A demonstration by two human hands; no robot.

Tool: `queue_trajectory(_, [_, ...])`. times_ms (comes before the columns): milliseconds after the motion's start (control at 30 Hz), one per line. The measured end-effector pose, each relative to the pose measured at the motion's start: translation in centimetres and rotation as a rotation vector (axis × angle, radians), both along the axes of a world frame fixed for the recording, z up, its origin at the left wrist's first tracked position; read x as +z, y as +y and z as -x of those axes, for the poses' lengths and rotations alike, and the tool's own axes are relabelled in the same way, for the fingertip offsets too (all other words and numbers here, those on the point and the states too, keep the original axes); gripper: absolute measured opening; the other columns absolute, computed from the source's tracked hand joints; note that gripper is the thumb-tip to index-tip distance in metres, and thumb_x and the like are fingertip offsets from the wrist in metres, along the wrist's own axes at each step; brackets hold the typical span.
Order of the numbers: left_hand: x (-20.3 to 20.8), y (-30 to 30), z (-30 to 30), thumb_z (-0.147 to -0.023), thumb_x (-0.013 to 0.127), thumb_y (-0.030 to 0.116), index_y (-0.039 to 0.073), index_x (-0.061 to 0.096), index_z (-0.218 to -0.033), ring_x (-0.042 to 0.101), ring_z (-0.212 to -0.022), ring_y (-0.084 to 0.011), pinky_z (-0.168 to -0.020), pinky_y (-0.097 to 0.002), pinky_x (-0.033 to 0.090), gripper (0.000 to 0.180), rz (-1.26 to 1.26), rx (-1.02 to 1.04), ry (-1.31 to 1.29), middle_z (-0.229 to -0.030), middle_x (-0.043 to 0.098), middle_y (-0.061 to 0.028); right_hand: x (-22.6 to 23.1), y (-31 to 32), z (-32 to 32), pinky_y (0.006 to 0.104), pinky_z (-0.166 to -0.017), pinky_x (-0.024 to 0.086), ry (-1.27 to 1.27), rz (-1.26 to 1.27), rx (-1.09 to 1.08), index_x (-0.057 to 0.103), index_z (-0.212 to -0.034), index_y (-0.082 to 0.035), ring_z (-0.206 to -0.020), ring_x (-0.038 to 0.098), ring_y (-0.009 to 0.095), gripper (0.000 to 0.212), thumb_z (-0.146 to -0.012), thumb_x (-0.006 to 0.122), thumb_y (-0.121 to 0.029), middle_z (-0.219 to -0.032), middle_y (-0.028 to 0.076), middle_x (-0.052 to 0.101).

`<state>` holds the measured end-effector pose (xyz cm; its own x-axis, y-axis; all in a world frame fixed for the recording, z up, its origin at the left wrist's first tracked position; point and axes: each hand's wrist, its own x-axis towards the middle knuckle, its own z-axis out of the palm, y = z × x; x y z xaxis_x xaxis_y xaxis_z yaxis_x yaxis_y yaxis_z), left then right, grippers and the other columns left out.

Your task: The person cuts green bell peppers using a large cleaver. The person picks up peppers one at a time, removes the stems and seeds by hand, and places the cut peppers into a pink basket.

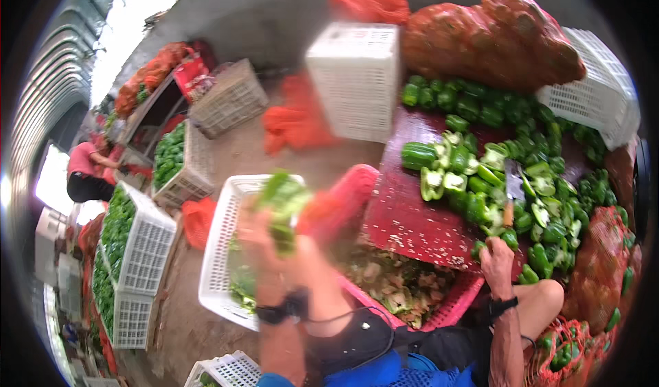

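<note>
My left hand (264,229), smeared by motion, is closed around cut green bell pepper pieces (283,198). They are above a white plastic basket (208,267) that has green pieces inside. At the near edge of the red board (419,229), my right hand (498,262) has its fingers curled on a green bell pepper (509,238), partly hidden by them. Whole and halved green peppers (473,205) are heaped on the board beyond that hand. Among them lies a knife (509,212), its light-brown handle toward me.
Below the board, a pink basket (449,311) holds pepper scraps. A stacked white crate (353,85) and red mesh sacks (487,40) stand at the back. Crates of green peppers (113,249) line the left, where another person (89,171) bends over. A filled mesh sack (597,270) sits right.
</note>
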<state>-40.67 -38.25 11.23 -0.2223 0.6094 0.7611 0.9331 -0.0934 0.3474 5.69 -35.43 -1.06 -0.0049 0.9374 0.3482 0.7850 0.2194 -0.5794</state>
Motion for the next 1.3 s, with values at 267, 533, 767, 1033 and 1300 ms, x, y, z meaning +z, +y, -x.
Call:
queue_trajectory(267, [-4.8, 0.0, 17.1, -0.096, 0.064, 0.027, -0.008, 0.055, -0.132, 0.064, -0.108, -0.0352, -0.095, -0.0384, 0.050, 0.051, 0.232, 0.317, -0.156, -0.127, 0.062, -0.0232, -2.0, 1.8, 1.1, 0.0487, -0.073, 0.047, -0.384, -0.028, -0.153, 0.058, -0.092, -0.008, -0.085, 0.058, 0.035, 0.024, -0.069, 0.065, -0.010, -0.089, 0.014, 0.060])
queue_trajectory(533, [-0.5, -2.5, -9.0, -0.099, 0.060, 0.011, 0.000, 0.058, -0.121, 0.071, -0.087, -0.0235, -0.079, -0.0354, 0.059, 0.025, 0.534, -0.668, -1.225, -0.101, 0.068, -0.0132, -3.1, 0.6, 2.0, 0.0483, -0.074, 0.046, -0.487, 0.006, -0.076, 0.059, -0.095, -0.008, -0.088, 0.056, 0.036, 0.027, -0.069, 0.064, -0.012, -0.092, 0.016, 0.061])
queue_trajectory(767, [-14.0, -2.4, -19.7, -0.097, 0.064, 0.014, -0.003, 0.052, -0.124, 0.071, -0.080, -0.0231, -0.067, -0.0334, 0.062, 0.034, 1.014, -0.758, -1.721, -0.099, 0.067, -0.0154, -3.8, 0.5, 1.0, 0.0464, -0.086, 0.050, -0.230, 0.169, -0.125, 0.063, -0.110, -0.001, -0.097, 0.059, 0.038, 0.036, -0.075, 0.062, -0.007, -0.104, 0.019, 0.063])
queue_trajectory(1033, [-16.9, -2.3, -20.1, -0.094, 0.066, 0.014, -0.001, 0.053, -0.122, 0.071, -0.079, -0.0239, -0.063, -0.0316, 0.059, 0.034, 1.195, -0.713, -1.661, -0.098, 0.067, -0.0140, -0.6, -3.4, 6.5, 0.0524, -0.096, 0.045, -0.373, 0.173, 0.139, 0.053, -0.129, -0.002, -0.115, 0.052, 0.042, 0.060, -0.073, 0.068, -0.016, -0.130, 0.024, 0.052])
queue_trajectory(1300, [-17.4, -2.7, -19.2, -0.098, 0.063, 0.028, 0.003, 0.056, -0.118, 0.069, -0.082, -0.0238, -0.067, -0.0349, 0.060, 0.032, 1.095, -0.665, -1.774, -0.100, 0.066, -0.0136, 1.8, -3.1, 8.0, 0.0387, -0.088, 0.053, 0.391, 0.428, 0.047, 0.068, -0.107, -0.006, -0.102, 0.066, 0.032, 0.026, -0.084, 0.071, -0.017, -0.107, 0.018, 0.068])
